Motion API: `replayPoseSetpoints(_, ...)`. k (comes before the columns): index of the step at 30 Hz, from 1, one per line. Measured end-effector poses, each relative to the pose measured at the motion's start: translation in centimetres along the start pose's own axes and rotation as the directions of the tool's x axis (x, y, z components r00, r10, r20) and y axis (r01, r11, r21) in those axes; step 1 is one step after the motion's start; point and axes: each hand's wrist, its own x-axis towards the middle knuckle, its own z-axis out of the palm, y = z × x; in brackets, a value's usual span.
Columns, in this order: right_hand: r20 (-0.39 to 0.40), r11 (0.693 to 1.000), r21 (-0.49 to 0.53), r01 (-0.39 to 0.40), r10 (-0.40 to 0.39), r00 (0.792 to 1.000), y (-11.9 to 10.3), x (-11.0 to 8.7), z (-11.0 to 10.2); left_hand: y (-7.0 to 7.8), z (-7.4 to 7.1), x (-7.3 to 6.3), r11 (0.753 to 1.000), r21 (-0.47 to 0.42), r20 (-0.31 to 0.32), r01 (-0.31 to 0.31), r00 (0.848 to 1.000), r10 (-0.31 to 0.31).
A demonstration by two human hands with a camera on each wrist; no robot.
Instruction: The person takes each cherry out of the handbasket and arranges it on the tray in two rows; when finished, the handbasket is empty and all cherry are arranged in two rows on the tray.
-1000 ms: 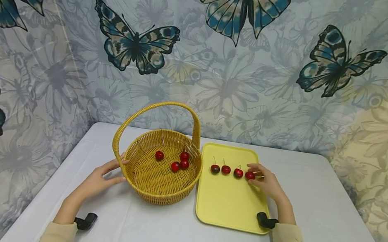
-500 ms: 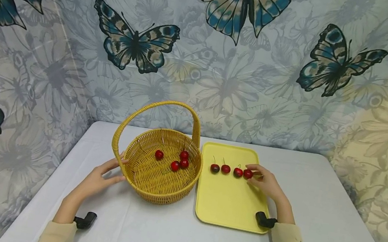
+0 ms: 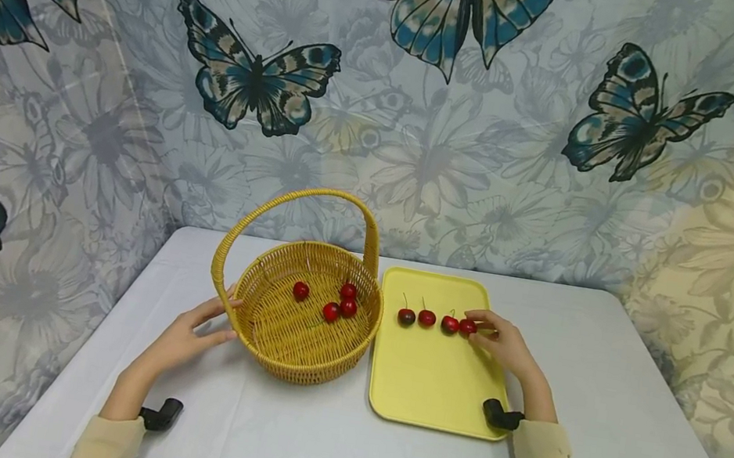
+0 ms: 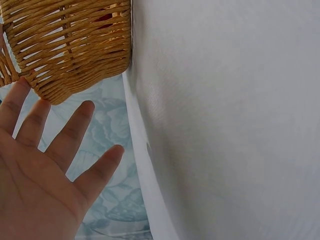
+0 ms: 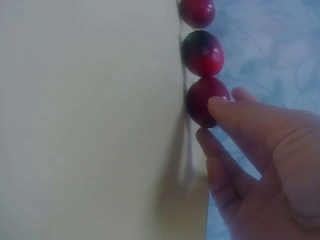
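My right hand (image 3: 501, 346) pinches a dark red cherry (image 5: 197, 102) between thumb and fingers on the yellow tray (image 3: 435, 390). That cherry is at the right end of a row and touches the neighbouring cherry (image 5: 202, 53). Two more, a dark one (image 3: 406, 317) and a red one (image 3: 426, 318), continue the row leftward with stems up. With fingers spread, my left hand (image 3: 183, 334) touches the left side of the wicker basket (image 3: 299, 372); in the left wrist view its fingertips meet the woven wall. Inside the basket lie several red cherries, one (image 3: 301, 291) apart from the others.
A tall arched handle (image 3: 304, 197) rises over the basket, which stands close against the tray's left edge. Both rest on a white-covered table (image 3: 279, 437). Behind the table hangs a butterfly-patterned cloth (image 3: 419, 166).
My right hand has slid the pinched cherry slightly left, until it meets the neighbouring cherry. The left hand stays at the basket. The head view has shifted very slightly.
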Motion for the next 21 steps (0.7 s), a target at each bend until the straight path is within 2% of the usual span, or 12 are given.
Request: replayPoseSetpoints(21,0.004,1.000,-0.021,0.007,-0.007,1.000,-0.19,-0.09,-0.25,-0.18,-0.14,0.15,1.000,0.003,0.002,0.005,1.000,-0.005)
